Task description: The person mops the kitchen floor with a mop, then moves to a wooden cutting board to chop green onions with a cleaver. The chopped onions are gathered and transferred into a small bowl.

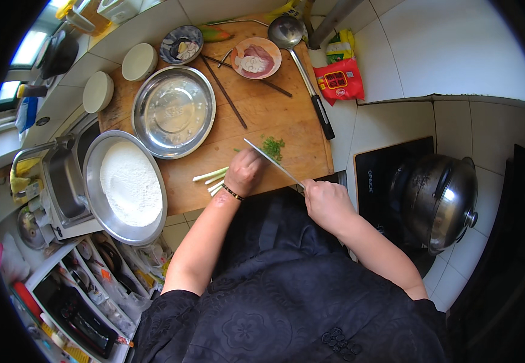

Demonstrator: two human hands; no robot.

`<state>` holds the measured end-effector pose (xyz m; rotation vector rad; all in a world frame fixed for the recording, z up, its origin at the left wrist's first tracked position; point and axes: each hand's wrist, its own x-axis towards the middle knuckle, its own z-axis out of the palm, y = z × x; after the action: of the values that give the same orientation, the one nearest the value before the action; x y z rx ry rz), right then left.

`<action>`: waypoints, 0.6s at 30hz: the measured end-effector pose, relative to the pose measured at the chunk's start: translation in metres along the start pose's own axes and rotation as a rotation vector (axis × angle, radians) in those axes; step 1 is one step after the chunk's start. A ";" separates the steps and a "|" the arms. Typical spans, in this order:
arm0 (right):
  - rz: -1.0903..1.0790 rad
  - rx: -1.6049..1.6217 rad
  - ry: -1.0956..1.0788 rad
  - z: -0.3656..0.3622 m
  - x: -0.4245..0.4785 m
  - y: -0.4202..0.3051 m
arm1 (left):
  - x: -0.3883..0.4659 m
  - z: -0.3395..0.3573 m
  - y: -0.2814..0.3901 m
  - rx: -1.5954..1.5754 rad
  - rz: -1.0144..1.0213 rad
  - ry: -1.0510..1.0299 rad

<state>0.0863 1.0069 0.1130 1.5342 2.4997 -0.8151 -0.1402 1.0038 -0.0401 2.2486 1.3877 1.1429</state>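
Observation:
My left hand [245,171] presses a bunch of spring onions [212,178] onto the wooden cutting board [262,109]; their white ends stick out to the left, under my wrist. In my right hand [328,202] is a kitchen knife [275,164], seen almost edge-on, its blade slanting up and left close by my left fingers. Just beyond the blade lies a small heap of chopped green onion [273,148]. My left fingertips and the onion ends beneath them are hidden. The knife's handle is covered by my right fist.
A metal basin of white flour [131,183] overlaps the board's left edge. Behind it are a steel tray [174,111], small bowls, chopsticks [226,93] and a long-handled ladle [305,68]. A lidded pot [439,204] stands on the cooktop at right; a sink [65,181] is at left.

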 end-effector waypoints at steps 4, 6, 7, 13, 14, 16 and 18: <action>-0.005 -0.030 -0.039 -0.001 0.004 -0.001 | 0.001 0.000 0.000 0.009 -0.004 0.006; -0.003 -0.022 -0.036 0.009 0.006 0.004 | 0.002 -0.001 0.001 0.010 -0.004 0.016; 0.001 -0.016 -0.033 0.017 0.006 0.007 | 0.004 -0.001 0.001 0.007 0.004 0.022; -0.021 0.074 0.107 0.041 0.012 0.020 | 0.004 0.001 0.000 0.015 0.007 0.036; -0.017 0.079 0.104 0.037 0.011 0.019 | 0.005 0.002 -0.001 0.013 0.010 0.037; -0.011 0.093 0.088 0.018 0.007 0.011 | 0.001 0.003 -0.002 0.029 -0.006 0.041; -0.009 0.039 0.012 0.005 0.005 0.008 | 0.000 0.004 -0.001 0.034 -0.013 0.033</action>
<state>0.0896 1.0115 0.1040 1.5450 2.5162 -0.8635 -0.1382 1.0045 -0.0431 2.2503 1.4425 1.1666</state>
